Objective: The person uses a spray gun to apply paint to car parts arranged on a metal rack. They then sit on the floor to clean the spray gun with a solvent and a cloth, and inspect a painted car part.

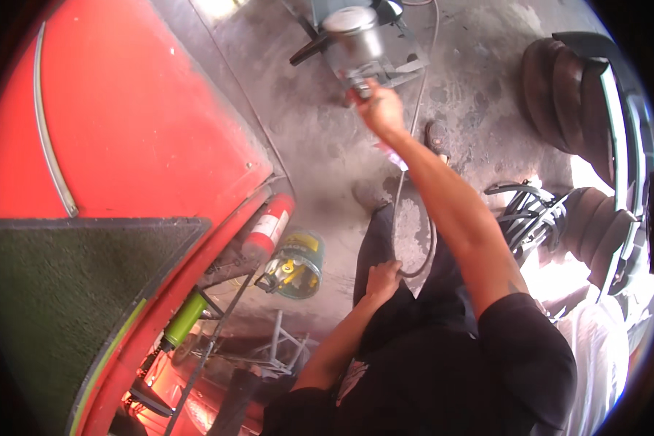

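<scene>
My right grip (pixel 380 110) is clamped on the spray gun (pixel 360 47), far out at arm's length; the gun's metal cup stands just beyond my fingers, toward 11 o'clock. Its long axis runs roughly from 11 down to 5, close to the line of my forearm. The right hand is the nearer one by far; my left grip (pixel 383 281) sits well apart, at 6 o'clock from it near my thighs, closed around the hose (pixel 433 243). The hose bends in a loop at 2 o'clock from that fist, and a thinner-looking run goes up toward 12. Whether it joins the gun I cannot tell. The red panel (pixel 138 123) lies at 9 o'clock from my right grip, with a clear gap between it and the gun.

The cup is rounded, silvery and blurred, with a pale lid. The panel is broad, smooth and slightly dusty, crossed by a curved grey strip. The hose looks flexible and rubbery. At 9 o'clock from my left hand stands a cloudy, see-through bucket (pixel 314 251); at 10, a red cylinder (pixel 269 221) with a white band. The floor (pixel 487 109) is grey, blotchy and rough.
</scene>
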The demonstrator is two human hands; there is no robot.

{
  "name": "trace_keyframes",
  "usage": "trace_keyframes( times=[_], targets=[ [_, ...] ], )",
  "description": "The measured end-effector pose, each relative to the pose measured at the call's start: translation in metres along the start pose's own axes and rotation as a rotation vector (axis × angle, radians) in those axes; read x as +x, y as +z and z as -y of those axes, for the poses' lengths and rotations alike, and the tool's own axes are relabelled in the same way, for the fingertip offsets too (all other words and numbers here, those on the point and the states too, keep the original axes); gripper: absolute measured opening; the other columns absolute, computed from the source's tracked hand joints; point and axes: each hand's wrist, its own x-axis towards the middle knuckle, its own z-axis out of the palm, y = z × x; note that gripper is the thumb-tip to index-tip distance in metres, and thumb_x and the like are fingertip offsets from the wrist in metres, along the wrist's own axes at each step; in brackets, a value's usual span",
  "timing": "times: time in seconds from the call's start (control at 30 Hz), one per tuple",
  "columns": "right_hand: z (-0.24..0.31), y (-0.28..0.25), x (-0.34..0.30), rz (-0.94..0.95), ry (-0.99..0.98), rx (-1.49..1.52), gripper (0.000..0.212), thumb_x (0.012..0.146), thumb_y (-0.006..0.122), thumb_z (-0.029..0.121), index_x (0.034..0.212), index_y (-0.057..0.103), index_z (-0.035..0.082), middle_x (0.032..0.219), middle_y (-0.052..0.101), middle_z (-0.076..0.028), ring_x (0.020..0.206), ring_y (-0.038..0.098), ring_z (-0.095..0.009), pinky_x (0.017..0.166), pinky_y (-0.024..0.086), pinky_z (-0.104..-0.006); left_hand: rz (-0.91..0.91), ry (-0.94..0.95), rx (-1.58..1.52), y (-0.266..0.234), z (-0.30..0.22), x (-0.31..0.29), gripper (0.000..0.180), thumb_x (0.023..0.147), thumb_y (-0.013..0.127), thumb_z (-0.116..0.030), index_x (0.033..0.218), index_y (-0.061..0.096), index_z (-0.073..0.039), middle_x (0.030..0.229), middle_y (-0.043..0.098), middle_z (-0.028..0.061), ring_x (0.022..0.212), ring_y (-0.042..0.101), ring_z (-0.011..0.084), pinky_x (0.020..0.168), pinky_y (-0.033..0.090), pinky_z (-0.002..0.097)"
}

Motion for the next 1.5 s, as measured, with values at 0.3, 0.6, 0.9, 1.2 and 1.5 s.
trace_keyframes(
  times=[0.3,0.6,0.9,1.2,1.5],
  targets=[
    [0.08,0.041,-0.065,0.295,-0.43,0.011,0.031,0.091,0.075,0.034,0.111,0.071,0.01,0.088,0.073,-0.02,0.082,0.069,-0.043,0.072,0.054,-0.0511,-0.234,0.092,-0.006,0.0,0.037,-0.02,0.023,0.088,0.074,-0.022,0.11,0.067,-0.016,0.098,0.068,0.0054,0.099,0.065,0.0304,0.084,0.045,0.0481],
    [0.065,-0.218,-0.122,-0.105,0.001,0.215,0.027,0.094,0.076,0.029,0.106,0.072,0.004,0.066,0.064,-0.001,0.055,0.061,-0.013,0.051,0.046,-0.0312,-0.098,0.268,0.017,-0.053,0.059,-0.035,0.028,0.091,0.07,-0.024,0.118,0.068,-0.017,0.105,0.071,0.0123,0.106,0.066,0.0333,0.09,0.048,0.0506],
    [0.192,-0.402,-0.298,-0.2,0.01,0.294,0.035,0.1,0.064,0.032,0.114,0.073,0.001,0.072,0.065,-0.003,0.057,0.058,-0.008,0.052,0.045,-0.0266,-0.026,0.376,-0.107,-0.144,0.025,-0.048,0.046,0.096,0.066,-0.026,0.139,0.059,-0.012,0.123,0.07,0.018,0.11,0.069,0.0374,0.091,0.055,0.0469],
    [0.123,-0.328,-0.445,0.027,-0.148,0.227,0.051,0.088,0.081,0.011,0.136,0.064,0.002,0.117,0.073,-0.023,0.108,0.072,-0.032,0.091,0.055,-0.0396,-0.444,0.626,-0.367,-0.304,-0.102,-0.173,0.045,0.094,0.074,-0.028,0.13,0.065,-0.003,0.124,0.063,0.0166,0.095,0.068,0.0291,0.082,0.054,0.0392],
    [0.096,-0.296,-0.571,0.11,-0.285,0.155,0.049,0.084,0.079,0.002,0.131,0.066,0.001,0.116,0.072,-0.021,0.099,0.074,-0.036,0.083,0.06,-0.0402,-0.335,0.84,0.153,-0.255,-0.161,-0.294,0.082,0.084,0.084,-0.041,0.145,0.05,0.002,0.139,0.051,0.0209,0.11,0.064,0.034,0.091,0.053,0.0423]
  ],
)
